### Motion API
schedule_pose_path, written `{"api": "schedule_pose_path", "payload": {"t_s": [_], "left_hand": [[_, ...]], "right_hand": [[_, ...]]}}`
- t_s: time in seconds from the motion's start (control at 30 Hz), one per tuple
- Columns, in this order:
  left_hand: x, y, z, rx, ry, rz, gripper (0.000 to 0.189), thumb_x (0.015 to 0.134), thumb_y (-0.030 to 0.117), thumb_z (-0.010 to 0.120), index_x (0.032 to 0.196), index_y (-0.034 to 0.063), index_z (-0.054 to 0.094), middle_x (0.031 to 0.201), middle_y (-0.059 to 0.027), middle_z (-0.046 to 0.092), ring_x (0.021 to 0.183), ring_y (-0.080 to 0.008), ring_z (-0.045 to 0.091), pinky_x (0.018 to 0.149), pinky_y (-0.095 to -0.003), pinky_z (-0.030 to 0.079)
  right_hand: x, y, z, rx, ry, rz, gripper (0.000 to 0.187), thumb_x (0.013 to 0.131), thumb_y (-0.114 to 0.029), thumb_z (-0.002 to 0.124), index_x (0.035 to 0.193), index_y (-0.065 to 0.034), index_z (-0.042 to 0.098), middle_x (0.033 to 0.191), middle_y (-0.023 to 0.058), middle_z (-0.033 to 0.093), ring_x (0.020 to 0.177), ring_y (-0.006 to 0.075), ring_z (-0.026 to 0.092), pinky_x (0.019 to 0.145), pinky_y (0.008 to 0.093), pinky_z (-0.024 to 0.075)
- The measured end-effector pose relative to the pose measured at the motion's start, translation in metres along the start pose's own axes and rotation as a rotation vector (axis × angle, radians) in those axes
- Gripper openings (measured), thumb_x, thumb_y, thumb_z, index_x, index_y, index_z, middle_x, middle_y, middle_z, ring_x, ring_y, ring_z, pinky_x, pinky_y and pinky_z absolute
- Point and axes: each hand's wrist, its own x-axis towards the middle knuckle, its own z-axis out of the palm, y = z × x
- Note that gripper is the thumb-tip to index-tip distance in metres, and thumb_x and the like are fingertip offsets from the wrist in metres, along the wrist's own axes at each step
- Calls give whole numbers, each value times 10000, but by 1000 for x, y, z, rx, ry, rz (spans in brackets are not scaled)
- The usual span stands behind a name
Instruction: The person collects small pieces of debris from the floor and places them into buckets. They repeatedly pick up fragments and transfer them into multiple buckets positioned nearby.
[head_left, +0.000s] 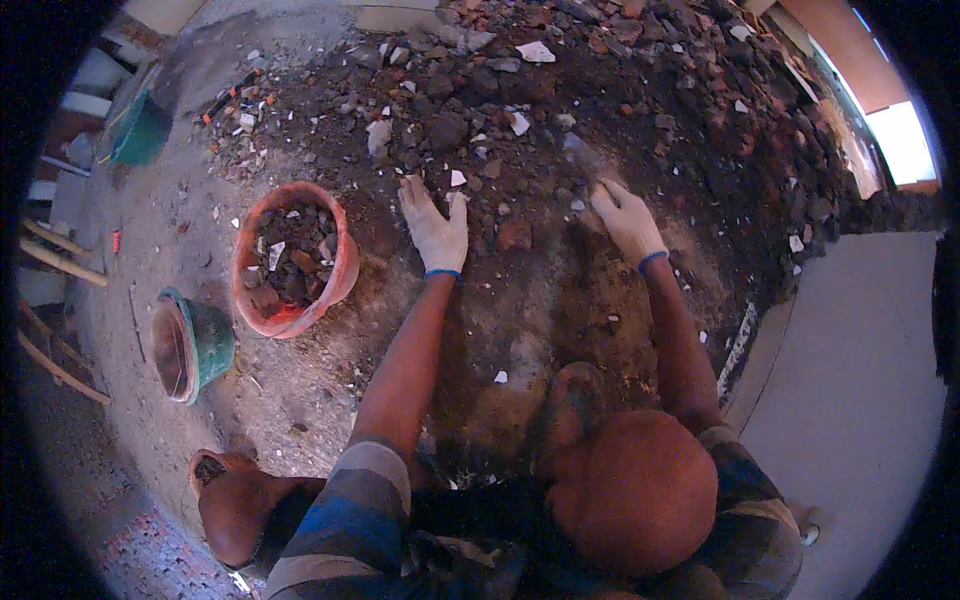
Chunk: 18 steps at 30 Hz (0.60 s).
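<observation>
My left hand (435, 229), in a white knit glove with a blue cuff edge, lies with fingers apart on the dark rubble (442, 131). A white shard (458, 178) is just beyond its fingertips. In a matching glove, my right hand (622, 217) has its fingers curled around a blurred hand tool (583, 154); its greyish end points into the rubble and its exact kind is unclear. To the left of my left hand stands an orange rubber bucket (349, 259) holding broken brick, dark lumps and white shards.
A green bucket (214, 341) lies tipped at lower left, and another green container (139, 131) is at upper left. Rubble is heaped highest at upper right. A flat grey surface (862, 337) borders the right side. Curved poles (64, 262) show at far left. My knees are below.
</observation>
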Motion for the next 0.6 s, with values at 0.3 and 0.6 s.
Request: {"api": "schedule_pose_path", "payload": {"t_s": [0.3,0.6], "left_hand": [[101,-11,29,33,-3,157,801,1090,387,675,1725,-4,383,1771,-317,364,1675,-480,287,1366,-546,260],[130,25,45,-49,-213,225,608,1010,427,770,1494,67,687,1604,-260,591,1519,-428,533,1254,-509,439]], "right_hand": [[42,-45,13,-92,-111,-160,666,1054,-475,607,1502,15,654,1282,313,774,1233,479,732,1065,494,563],[59,-84,105,54,-26,-159,632,1064,-451,628,1511,-5,640,1323,319,753,1259,495,713,1106,485,556]]}}
